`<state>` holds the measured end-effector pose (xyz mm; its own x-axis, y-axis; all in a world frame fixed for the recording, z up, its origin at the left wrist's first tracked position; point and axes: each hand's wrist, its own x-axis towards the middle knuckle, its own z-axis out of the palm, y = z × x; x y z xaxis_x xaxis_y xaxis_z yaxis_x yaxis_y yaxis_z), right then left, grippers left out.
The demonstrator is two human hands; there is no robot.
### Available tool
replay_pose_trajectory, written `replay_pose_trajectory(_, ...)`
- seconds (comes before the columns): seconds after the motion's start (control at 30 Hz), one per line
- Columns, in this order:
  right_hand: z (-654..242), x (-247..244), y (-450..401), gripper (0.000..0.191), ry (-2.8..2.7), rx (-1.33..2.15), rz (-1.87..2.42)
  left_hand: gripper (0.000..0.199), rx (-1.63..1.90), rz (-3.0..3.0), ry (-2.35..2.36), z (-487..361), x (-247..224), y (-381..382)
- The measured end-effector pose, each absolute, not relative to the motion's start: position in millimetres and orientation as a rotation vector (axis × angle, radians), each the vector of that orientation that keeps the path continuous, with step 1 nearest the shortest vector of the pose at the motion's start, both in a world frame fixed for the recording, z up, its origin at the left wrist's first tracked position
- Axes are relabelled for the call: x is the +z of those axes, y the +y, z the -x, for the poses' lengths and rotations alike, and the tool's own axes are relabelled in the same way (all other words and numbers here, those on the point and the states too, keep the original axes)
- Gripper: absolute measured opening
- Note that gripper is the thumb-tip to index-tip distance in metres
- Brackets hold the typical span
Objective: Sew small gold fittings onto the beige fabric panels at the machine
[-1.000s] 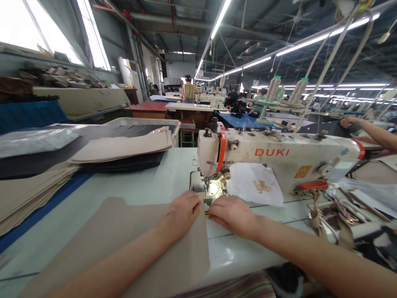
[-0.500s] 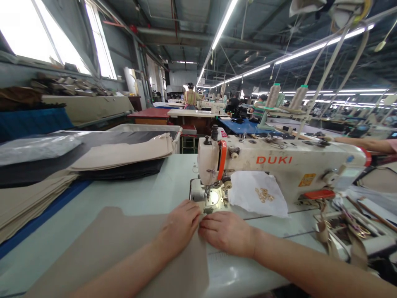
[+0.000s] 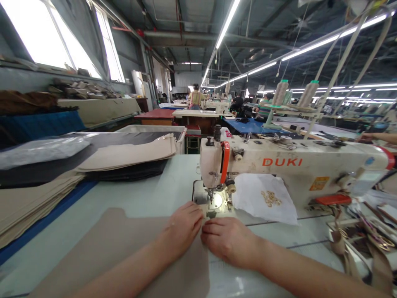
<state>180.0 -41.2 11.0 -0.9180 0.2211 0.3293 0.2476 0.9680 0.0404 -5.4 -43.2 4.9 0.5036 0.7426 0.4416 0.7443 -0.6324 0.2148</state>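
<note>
A large beige fabric panel lies flat on the pale green table, its top right corner at the front of the sewing machine. My left hand is closed on the panel's edge, fingers bunched just in front of the lit needle plate. Close beside it, my right hand has its fingers pressed together at the panel's right corner. The fingertips of both hands nearly meet. Beneath the fingers, the fabric edge is mostly hidden.
Stacked beige panels and a plastic bag are at the left. A white cloth with gold rings rests against the machine. Straps and metal parts fill a tray at the right. Other people work farther back.
The view has shifted slightly, so the machine appears farther right. Both hands stay at the panel's corner, a little farther from the needle plate. The other person's arm at the right shows less.
</note>
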Motion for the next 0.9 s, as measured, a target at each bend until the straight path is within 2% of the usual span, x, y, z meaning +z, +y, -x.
replay_pose_trajectory(0.9,-177.7,0.7,-41.5,0.013,-2.69,-0.046,0.419,0.019,-0.91,2.649,-1.279,4.7,-0.6,-39.5)
